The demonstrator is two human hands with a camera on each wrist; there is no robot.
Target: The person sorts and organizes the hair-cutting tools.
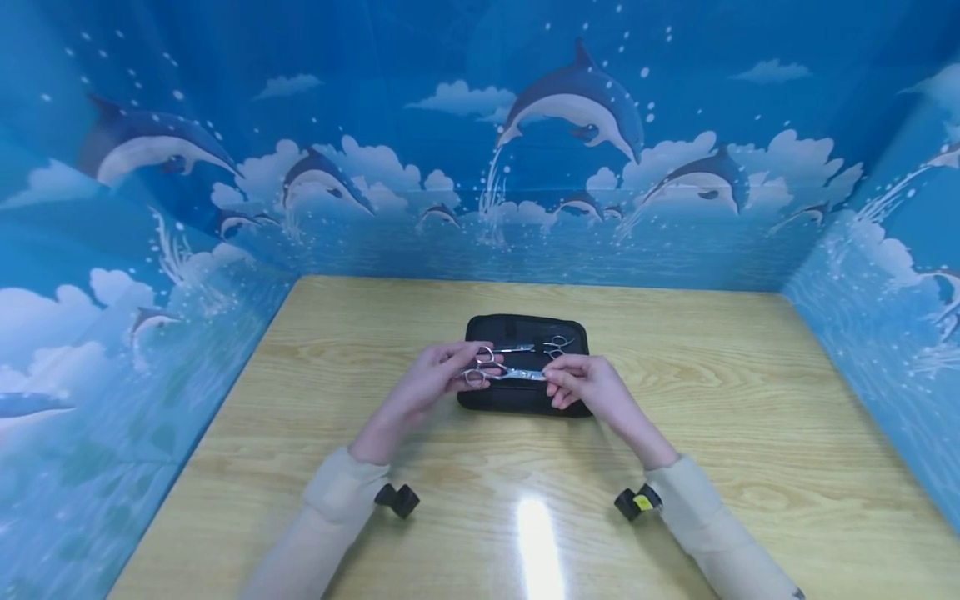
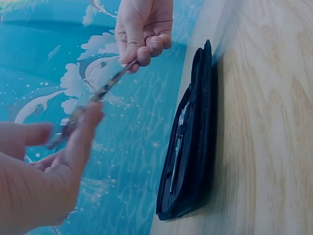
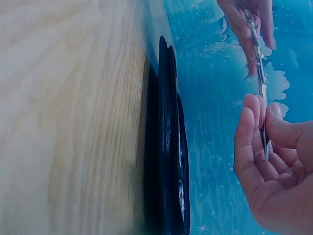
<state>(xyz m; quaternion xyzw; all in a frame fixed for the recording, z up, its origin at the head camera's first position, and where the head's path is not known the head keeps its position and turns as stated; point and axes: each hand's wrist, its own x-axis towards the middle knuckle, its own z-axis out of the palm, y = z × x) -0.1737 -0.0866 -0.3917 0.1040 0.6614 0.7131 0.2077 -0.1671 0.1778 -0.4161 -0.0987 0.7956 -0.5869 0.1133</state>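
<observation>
Scissors (image 1: 512,372), likely light, stiff and slick, are best held by their nine-o'clock rings (image 1: 485,363); right hand (image 1: 588,382) pinches the three-o'clock blades (image 1: 531,375), left hand (image 1: 438,372) grip unclear.

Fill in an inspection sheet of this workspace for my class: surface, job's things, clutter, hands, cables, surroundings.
Surface: wood-grain table, bright reflection near the front.
Job's things: silver scissors held above an open black case; another pair lies inside the case.
Clutter: nothing seen.
Hands: right hand pinches the blade end; left hand is at the handle end, its exact hold unclear.
Cables: nothing seen.
Surroundings: blue backdrop with dolphins and clouds.
</observation>
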